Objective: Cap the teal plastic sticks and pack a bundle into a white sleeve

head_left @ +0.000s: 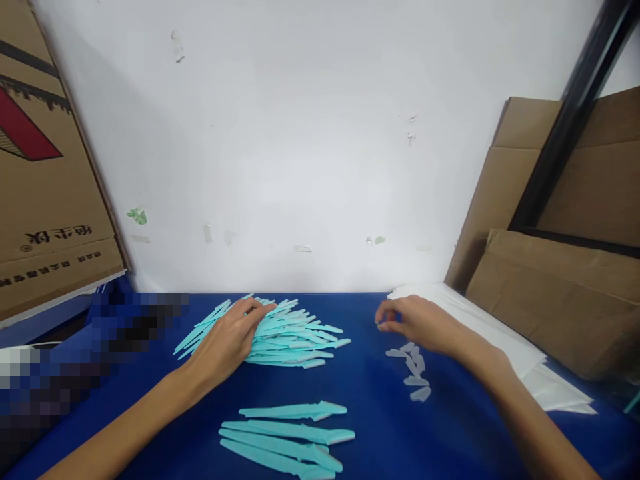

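On the blue tabletop, my left hand (233,333) rests over a pile of turquoise eyebrow razors (295,337), its fingers curled and closed at the pile's left part. What its fingertips hold, if anything, is hidden. My right hand (413,321) is closed in a pinch to the right of the pile, with a small translucent piece at its fingertips. Just below that hand lie several translucent blade caps (413,365), loosely scattered. Nearer to me, several more turquoise razors (290,440) lie side by side, with their blade ends pointing right.
White flat sheets or bags (490,333) are stacked on the right, partly behind my right forearm. Brown cardboard (550,300) stands beyond them. A printed carton (55,167) rises on the left, next to a blurred patch. The white wall (320,147) bounds the table's back edge.
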`<state>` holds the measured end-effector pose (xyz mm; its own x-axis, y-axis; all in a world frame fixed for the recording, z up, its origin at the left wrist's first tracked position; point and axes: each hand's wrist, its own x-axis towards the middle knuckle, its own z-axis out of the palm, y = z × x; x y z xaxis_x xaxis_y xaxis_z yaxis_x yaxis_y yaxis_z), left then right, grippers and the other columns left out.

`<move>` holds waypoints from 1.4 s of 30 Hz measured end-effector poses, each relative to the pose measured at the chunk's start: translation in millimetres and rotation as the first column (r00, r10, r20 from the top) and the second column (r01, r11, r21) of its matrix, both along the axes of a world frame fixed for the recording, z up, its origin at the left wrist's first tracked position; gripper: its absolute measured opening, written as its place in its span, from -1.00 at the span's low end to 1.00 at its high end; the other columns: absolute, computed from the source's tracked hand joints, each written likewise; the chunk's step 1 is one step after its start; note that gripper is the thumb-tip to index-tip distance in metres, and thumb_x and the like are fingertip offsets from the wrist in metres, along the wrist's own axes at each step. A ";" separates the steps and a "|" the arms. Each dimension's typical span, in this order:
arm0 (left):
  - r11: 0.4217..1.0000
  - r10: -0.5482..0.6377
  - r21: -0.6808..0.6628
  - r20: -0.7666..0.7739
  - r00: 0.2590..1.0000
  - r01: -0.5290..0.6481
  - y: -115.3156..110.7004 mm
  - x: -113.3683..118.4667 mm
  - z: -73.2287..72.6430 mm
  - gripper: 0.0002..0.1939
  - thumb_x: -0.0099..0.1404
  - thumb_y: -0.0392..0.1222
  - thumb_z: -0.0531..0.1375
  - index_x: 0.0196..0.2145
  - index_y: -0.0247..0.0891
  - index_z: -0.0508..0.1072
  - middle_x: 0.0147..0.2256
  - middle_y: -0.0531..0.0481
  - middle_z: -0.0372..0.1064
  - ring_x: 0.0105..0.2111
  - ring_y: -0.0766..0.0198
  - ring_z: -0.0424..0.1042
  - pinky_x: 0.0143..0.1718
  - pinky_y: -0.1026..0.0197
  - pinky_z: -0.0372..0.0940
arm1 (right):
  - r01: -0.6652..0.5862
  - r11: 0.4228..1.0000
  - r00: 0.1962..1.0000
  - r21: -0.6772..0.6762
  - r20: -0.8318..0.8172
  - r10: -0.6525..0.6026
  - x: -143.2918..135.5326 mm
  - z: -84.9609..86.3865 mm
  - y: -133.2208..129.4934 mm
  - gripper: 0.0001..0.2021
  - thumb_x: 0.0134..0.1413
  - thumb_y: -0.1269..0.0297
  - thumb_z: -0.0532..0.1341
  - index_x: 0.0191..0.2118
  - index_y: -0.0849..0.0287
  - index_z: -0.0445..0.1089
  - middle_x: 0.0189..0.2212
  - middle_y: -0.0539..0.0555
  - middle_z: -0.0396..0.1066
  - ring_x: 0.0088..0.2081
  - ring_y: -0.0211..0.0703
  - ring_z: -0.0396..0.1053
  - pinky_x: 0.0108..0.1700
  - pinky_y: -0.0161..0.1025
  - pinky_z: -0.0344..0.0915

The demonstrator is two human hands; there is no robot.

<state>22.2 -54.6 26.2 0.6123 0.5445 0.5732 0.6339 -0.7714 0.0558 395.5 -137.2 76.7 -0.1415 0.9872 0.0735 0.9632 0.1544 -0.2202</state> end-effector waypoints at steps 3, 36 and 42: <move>0.998 -0.008 -0.068 -0.041 0.999 0.005 3.5 0.9 -3.5 -0.60 0.51 -0.21 -0.12 0.15 -0.13 0.36 -0.12 -0.11 0.38 -0.15 0.12 0.38 -0.18 0.14 0.33 | 0.051 0.986 0.998 -0.160 -0.023 -0.055 17.0 -5.7 0.7 -0.84 -0.02 0.12 0.34 -0.29 0.01 0.56 -0.28 0.01 0.56 -0.31 -0.07 0.48 -0.34 -0.26 0.26; 0.793 -0.258 -0.585 -0.067 0.964 0.171 -62.2 29.3 13.5 -0.85 0.44 -0.08 0.11 -0.26 -0.15 0.40 -0.28 0.06 0.40 -0.32 0.27 0.34 -0.34 0.28 0.18 | -0.245 0.968 0.940 0.046 -0.232 0.249 -61.6 -16.8 -6.2 -0.87 0.10 0.14 0.36 -0.33 0.04 0.49 -0.47 -0.12 0.48 -0.45 -0.27 0.38 -0.44 -0.35 0.09; 0.953 -0.127 -0.281 -0.035 0.991 0.112 -48.0 28.3 4.6 -0.84 0.49 -0.15 0.00 -0.20 -0.18 0.34 -0.35 0.06 0.41 -0.49 0.30 0.31 -0.44 0.26 0.09 | -0.190 0.956 0.910 0.222 -0.327 0.256 -65.6 -13.0 -10.6 -0.83 0.20 0.09 0.28 -0.14 -0.05 0.54 -0.26 -0.08 0.55 -0.35 -0.25 0.42 -0.33 -0.32 0.24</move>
<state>50.5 -102.6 30.7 0.7076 0.5988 0.3750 0.5459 -0.8003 0.2478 330.0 -147.8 63.7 -0.2889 0.8975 0.3333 0.7656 0.4256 -0.4824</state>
